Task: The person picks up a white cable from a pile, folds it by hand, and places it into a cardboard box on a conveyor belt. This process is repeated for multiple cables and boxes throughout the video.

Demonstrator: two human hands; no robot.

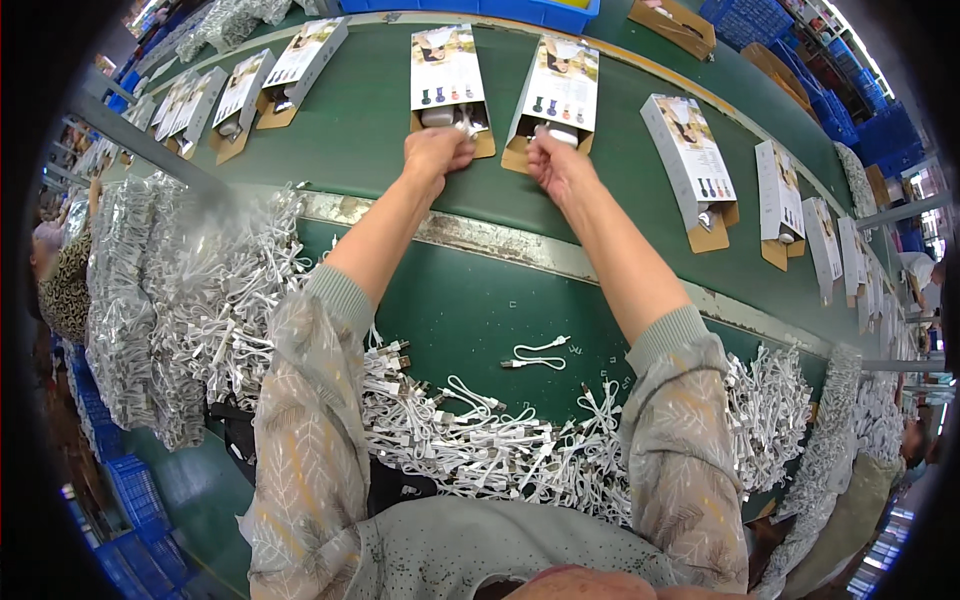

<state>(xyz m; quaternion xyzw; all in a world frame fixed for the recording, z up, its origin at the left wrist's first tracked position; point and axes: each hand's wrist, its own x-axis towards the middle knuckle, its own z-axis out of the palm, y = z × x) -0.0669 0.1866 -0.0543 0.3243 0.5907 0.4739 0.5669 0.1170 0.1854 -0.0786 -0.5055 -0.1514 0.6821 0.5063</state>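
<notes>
Two white printed cartons lie side by side on the green belt ahead of me, the left carton (446, 66) and the right carton (562, 80). Their near ends are open with brown flaps folded out, and a pale rounded item shows inside each. My left hand (437, 156) is at the left carton's mouth, fingers curled together. At the right carton's opening, my right hand (558, 162) has its thumb and fingers pinched together. Whatever either hand grips is too hidden to name. Between my forearms, one short white USB cable (540, 352) lies apart on the green worktop.
A large heap of white cables (480, 440) spreads across the near worktop, with bagged cable bundles (140, 310) at the left. More open cartons stand along the belt, including a carton (690, 160) to the right. A worn metal rail (470, 236) separates belt and worktop. Blue crates (530, 12) sit beyond.
</notes>
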